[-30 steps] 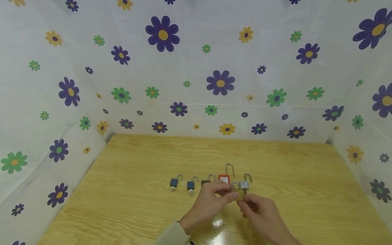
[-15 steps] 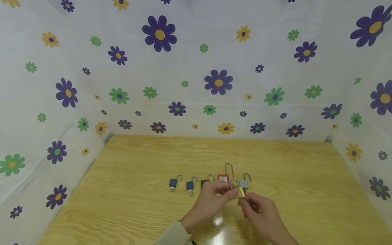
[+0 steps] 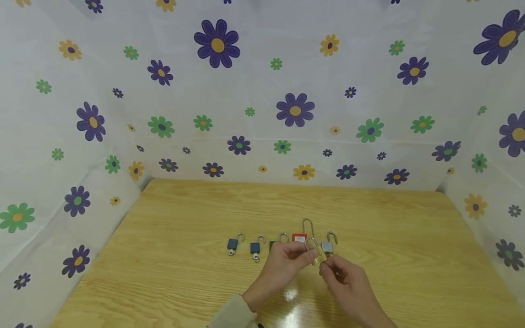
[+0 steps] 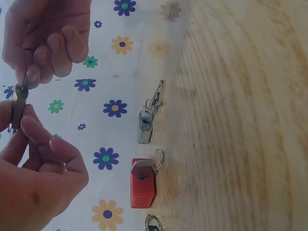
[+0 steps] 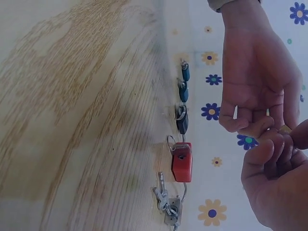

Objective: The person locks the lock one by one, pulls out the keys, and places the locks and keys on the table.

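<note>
Between both hands, above the table, is a small brass padlock (image 3: 321, 256) with a silver shackle (image 3: 310, 242). My left hand (image 3: 280, 268) pinches its body between thumb and fingers. At the padlock's lower end, my right hand (image 3: 347, 277) pinches a key (image 4: 25, 77), which meets the keyhole end in the left wrist view. The lock leans with its shackle up and to the left in the head view. Fingers hide part of the body. Just beyond the hands lie a red padlock (image 3: 300, 238) with a tall open shackle and a grey padlock (image 3: 327, 247), its shackle open too.
Further left in the same row lie two blue padlocks (image 3: 232, 244) and a black padlock (image 5: 182, 120) partly covered by my left hand in the head view. Keys (image 5: 165, 199) hang from the grey padlock. Flower-print cloth (image 3: 254, 82) walls in the wooden table (image 3: 184, 205).
The brass padlock has tilted, its shackle shifting a little up and left. Both hands have kept their grip and stayed nearly in place. The other padlocks have not moved.
</note>
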Tool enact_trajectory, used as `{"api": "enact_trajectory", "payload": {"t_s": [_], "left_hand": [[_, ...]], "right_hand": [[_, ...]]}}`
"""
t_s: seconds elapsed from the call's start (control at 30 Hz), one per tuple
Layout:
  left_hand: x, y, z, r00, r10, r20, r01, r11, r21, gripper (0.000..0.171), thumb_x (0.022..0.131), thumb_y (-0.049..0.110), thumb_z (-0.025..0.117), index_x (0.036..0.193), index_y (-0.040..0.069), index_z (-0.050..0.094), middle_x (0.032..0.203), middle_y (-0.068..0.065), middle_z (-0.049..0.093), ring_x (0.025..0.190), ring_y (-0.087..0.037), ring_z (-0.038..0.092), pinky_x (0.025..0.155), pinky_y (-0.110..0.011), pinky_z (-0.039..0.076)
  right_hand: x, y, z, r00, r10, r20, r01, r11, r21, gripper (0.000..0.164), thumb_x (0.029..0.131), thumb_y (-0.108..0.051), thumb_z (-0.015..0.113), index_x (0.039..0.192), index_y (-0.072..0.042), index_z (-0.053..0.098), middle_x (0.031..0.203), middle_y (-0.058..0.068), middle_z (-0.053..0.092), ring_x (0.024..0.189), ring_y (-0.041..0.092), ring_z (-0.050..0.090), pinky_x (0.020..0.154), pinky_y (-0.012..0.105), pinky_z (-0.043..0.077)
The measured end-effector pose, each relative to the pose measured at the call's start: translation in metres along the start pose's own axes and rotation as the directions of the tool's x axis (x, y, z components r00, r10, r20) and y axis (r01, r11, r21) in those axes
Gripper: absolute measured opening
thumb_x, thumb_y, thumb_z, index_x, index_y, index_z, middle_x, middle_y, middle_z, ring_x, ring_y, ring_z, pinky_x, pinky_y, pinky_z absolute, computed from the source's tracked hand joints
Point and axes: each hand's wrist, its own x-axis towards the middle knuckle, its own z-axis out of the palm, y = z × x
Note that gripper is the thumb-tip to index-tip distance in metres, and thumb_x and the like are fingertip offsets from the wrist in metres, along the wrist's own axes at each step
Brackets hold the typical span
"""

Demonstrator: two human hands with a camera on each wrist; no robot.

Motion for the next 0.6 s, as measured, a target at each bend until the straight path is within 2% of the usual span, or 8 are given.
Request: {"api": "enact_trajectory", "payload": {"t_s": [0.2,0.43,0.6], "left_hand": [[0.005,-0.023,0.002,0.999,-0.032,0.006,0.032,0.999,-0.039,0.022,0.095,0.014,0.065,0.089,-0.005,0.075,0.091,-0.022,0.074,0.081,-0.009,0.063,0.075,-0.031,0.052],[0.004,-0.024,0.006,0.997,-0.075,-0.001,0.075,0.997,-0.029,0.027,0.095,0.02,0.063,0.086,-0.004,0.072,0.087,-0.023,0.072,0.08,-0.008,0.06,0.079,-0.039,0.053],[0.005,-0.021,0.006,0.995,-0.1,0.01,0.1,0.995,-0.019,0.028,0.095,0.021,0.063,0.084,-0.003,0.07,0.084,-0.025,0.069,0.076,-0.008,0.058,0.075,-0.035,0.05]], "right_hand": [[0.001,-0.001,-0.001,1.0,-0.01,0.005,0.01,1.0,-0.002,0.021,0.094,0.003,0.056,0.078,-0.008,0.062,0.064,-0.002,0.052,0.054,0.006,0.045,0.046,0.021,0.043],[0.001,0.0,-0.002,0.999,-0.019,0.028,0.019,1.0,0.02,0.022,0.095,0.005,0.054,0.078,-0.007,0.06,0.061,-0.003,0.047,0.052,0.005,0.043,0.044,0.02,0.041],[0.0,0.0,-0.002,1.0,-0.01,0.026,0.009,0.999,0.035,0.022,0.095,0.006,0.053,0.078,-0.006,0.06,0.06,-0.003,0.047,0.051,0.005,0.042,0.043,0.019,0.04]]}}
